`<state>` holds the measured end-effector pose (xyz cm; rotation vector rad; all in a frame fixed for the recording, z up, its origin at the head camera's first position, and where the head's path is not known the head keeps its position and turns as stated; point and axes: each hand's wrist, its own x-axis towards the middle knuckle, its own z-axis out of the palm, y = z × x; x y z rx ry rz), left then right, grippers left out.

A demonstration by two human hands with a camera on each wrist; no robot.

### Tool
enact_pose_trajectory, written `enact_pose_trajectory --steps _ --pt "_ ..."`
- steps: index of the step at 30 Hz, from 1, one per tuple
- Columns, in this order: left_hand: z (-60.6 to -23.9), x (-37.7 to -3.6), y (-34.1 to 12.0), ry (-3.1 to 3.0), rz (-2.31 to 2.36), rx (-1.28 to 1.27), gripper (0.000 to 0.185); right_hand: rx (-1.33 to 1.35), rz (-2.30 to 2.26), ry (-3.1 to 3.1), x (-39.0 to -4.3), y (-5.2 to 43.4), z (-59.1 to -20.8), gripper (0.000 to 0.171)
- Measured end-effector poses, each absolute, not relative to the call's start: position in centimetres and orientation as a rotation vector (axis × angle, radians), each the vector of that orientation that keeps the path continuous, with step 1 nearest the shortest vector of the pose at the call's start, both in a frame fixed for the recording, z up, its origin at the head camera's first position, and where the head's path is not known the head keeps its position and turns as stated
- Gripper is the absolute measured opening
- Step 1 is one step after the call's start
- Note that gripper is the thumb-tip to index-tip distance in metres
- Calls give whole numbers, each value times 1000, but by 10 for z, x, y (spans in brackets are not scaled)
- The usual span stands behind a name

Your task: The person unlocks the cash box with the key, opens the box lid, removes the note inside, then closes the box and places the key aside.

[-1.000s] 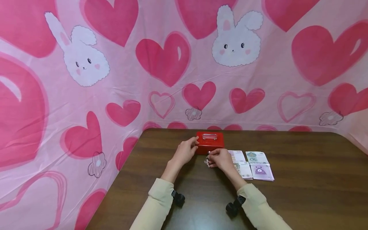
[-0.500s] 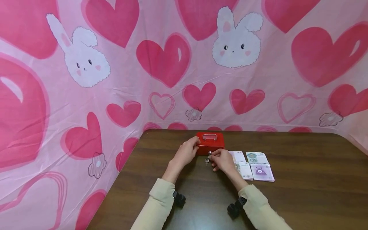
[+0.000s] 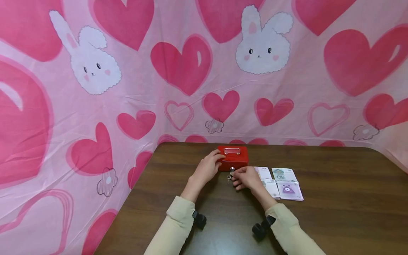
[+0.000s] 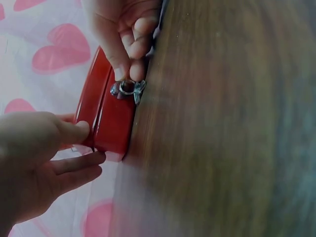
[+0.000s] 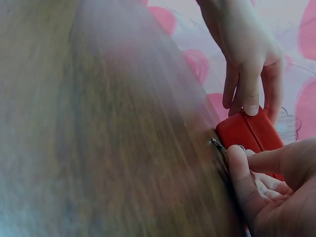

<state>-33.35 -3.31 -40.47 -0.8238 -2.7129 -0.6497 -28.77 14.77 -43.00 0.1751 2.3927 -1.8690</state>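
A small red cash box (image 3: 238,158) with a silver handle (image 3: 232,151) on its lid stands near the back of the table, lid down. My left hand (image 3: 208,169) grips its left end, the thumb (image 4: 80,129) on the lid's front edge and fingers against the side. At the lock (image 4: 115,90) on the front, my right hand (image 3: 248,179) pinches a key between thumb and forefinger. The pinched key is mostly hidden by the fingertips. From its ring hang small keys (image 4: 139,92), just above the table.
Several stacks of banknotes lie right of the box, among them a green stack (image 3: 284,174) and a purple one (image 3: 290,190). Part of the left stacks (image 3: 271,187) is behind the right hand. Pink heart-print cloth (image 3: 191,117) hangs behind the wooden table (image 3: 344,198).
My left fingers have slid slightly farther right onto the lid. The right hand stays at the lock, its fingers shifted a little, and the hanging keys have swung slightly.
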Motion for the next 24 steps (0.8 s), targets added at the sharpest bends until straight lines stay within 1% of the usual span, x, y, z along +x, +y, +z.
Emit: enact_pose_trajectory --steps 8,16,24 --pt "-405 -335 -35 -2679 -648 -820 31 146 -1885 2315 -291 145 -427 26" --pt "-406 -333 -33 -2710 -638 -775 33 166 -1800 2355 -290 144 -425 25" --pt "-407 -332 -33 -2647 -617 -772 32 148 -1820 2402 -288 141 -425 24"
